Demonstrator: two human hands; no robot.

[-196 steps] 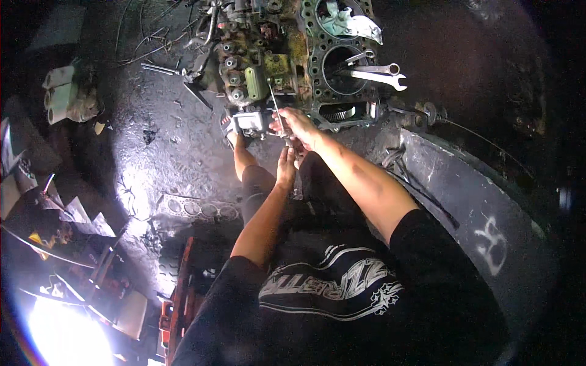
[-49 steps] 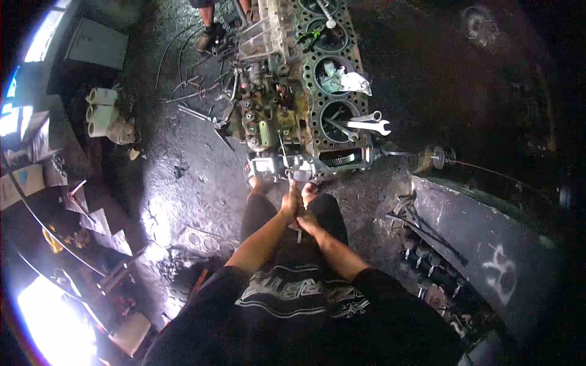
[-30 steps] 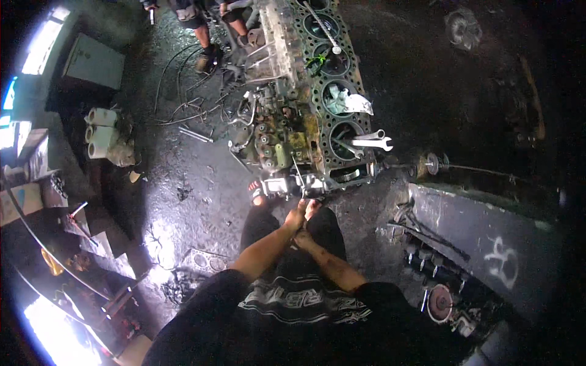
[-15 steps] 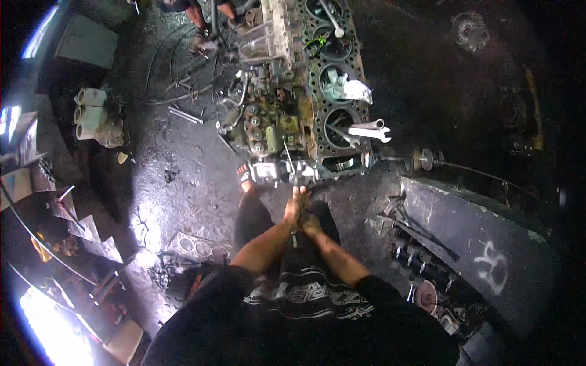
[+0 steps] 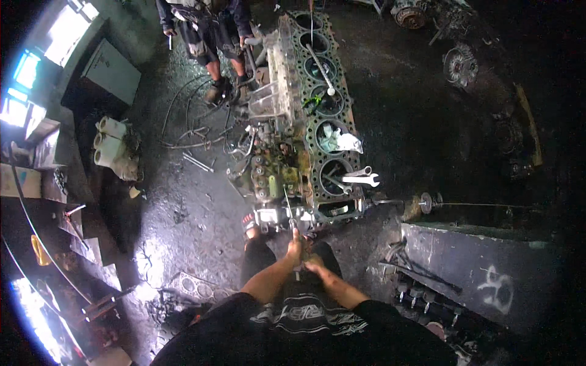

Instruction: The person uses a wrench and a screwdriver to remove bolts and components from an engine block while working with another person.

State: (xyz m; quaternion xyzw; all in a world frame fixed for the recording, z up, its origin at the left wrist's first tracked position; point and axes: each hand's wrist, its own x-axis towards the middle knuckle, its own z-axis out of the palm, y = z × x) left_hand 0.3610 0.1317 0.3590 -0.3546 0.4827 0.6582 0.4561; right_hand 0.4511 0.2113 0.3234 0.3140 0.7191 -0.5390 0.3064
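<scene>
Both hands gripped on a long rod at the near end of an engine block.

We see our left hand (image 5: 295,247) and right hand (image 5: 314,265) close together over our legs, left above right, fingers wrapped shut around a thin metal rod (image 5: 288,207) that runs up from the hands to the near end of the engine block (image 5: 308,161). The block lies on the wet, oily floor (image 5: 183,207) with its row of round cylinder holes facing up. A wrench (image 5: 361,179) rests on the block's near right edge, and a pale rag (image 5: 342,141) sits in a hole just beyond it. At the far end another person (image 5: 204,27) stands beside the block.
</scene>
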